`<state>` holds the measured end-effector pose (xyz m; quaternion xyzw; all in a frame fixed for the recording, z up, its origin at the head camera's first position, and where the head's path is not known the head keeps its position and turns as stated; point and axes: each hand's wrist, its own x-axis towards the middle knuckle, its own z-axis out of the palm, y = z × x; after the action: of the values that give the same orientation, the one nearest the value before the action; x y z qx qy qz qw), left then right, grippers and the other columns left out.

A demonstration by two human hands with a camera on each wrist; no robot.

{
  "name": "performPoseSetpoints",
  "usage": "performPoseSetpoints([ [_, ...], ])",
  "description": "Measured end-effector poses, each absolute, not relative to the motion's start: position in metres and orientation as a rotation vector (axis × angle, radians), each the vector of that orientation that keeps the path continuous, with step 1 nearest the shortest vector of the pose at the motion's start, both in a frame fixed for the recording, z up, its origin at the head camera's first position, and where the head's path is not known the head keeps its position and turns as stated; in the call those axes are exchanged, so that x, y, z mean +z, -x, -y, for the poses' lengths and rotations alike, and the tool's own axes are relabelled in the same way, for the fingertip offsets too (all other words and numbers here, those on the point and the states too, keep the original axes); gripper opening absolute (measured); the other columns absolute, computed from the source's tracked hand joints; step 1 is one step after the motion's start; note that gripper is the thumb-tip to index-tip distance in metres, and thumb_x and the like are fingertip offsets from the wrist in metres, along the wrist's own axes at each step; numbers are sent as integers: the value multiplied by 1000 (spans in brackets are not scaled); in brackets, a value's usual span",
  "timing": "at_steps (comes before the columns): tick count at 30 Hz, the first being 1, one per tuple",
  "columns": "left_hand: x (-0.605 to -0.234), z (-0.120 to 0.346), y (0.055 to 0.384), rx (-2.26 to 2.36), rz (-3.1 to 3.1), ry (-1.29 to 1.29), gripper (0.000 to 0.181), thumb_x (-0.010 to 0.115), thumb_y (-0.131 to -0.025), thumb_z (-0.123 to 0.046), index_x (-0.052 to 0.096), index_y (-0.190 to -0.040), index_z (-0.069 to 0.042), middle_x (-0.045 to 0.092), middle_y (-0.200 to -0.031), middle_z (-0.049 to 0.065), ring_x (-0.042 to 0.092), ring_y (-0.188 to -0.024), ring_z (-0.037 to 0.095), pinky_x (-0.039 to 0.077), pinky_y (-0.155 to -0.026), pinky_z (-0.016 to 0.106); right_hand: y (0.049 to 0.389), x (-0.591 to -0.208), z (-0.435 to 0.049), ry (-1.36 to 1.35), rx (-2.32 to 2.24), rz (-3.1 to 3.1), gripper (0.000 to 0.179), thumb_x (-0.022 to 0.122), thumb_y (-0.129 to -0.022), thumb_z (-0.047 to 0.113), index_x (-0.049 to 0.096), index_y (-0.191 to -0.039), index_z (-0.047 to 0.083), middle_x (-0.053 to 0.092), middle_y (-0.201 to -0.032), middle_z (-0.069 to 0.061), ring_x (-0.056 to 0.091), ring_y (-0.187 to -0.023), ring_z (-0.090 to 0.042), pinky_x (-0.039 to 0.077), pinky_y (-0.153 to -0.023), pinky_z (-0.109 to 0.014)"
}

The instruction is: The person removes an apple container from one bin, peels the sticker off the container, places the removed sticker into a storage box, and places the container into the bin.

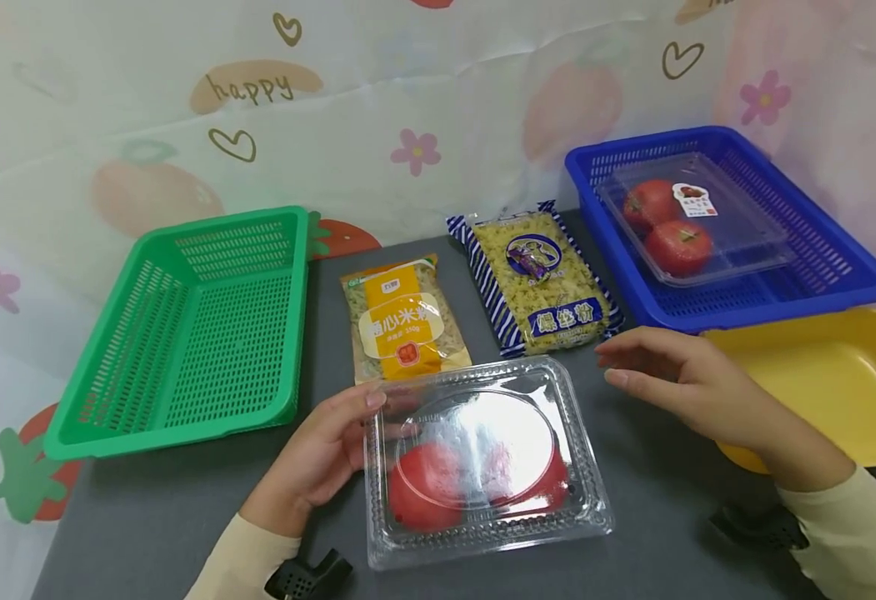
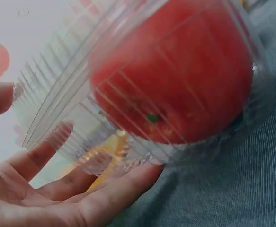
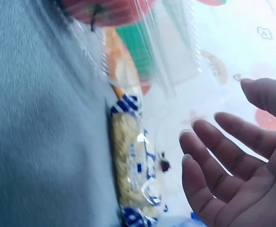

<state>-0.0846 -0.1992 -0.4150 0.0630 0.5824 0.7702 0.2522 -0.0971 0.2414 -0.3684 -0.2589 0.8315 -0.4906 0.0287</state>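
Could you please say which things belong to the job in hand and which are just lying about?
In the job:
clear clamshell box of tomatoes, held by the left hand

Probably just lying about:
orange-labelled pasta packet
blue-striped spiral pasta packet
small purple wrapped item
green basket
blue basket with another tomato box
yellow tray

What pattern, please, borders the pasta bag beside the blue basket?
Blue and white stripes border the pasta bag; the head view shows this best.
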Motion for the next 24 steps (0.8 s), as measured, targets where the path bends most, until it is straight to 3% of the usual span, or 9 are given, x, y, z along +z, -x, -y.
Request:
performPoseSetpoints([
  [6, -405, 201, 83, 2126, -1639, -168, 39, 52, -113, -22, 63, -144, -1, 65, -143, 17, 71, -118, 37, 66, -80, 45, 106, -378, -226, 715, -1626, -2462, 28, 64, -110, 7, 68, -137, 0, 72, -127, -16, 72, -111, -22, 59, -92, -26],
  [13, -387, 206, 80, 2165, -1691, -165, 34, 50, -114, -23, 66, -138, -6, 64, -145, 17, 70, -119, 38, 63, -90, 52, 112, -393, -206, 516, -1810, -2277, 31, 57, -115, 16, 66, -138, -2, 72, -123, -17, 74, -103, -30, 62, -85, -37],
  [21, -369, 217, 77, 2253, -1683, -232, 33, 43, -117, -23, 67, -134, -8, 62, -147, 18, 72, -114, 32, 63, -89, 50, 112, -407, -182, 356, -1936, -2029, 35, 54, -117, 24, 63, -131, -7, 69, -118, -14, 70, -99, -22, 62, -82, -36],
  [24, -363, 217, 73, 2295, -1648, -244, 35, 41, -117, -22, 67, -137, -9, 66, -140, 14, 73, -111, 27, 63, -92, 46, 110, -410, -173, 317, -1966, -1908, 39, 53, -117, 24, 59, -141, -6, 70, -115, -11, 69, -95, -19, 62, -81, -35],
])
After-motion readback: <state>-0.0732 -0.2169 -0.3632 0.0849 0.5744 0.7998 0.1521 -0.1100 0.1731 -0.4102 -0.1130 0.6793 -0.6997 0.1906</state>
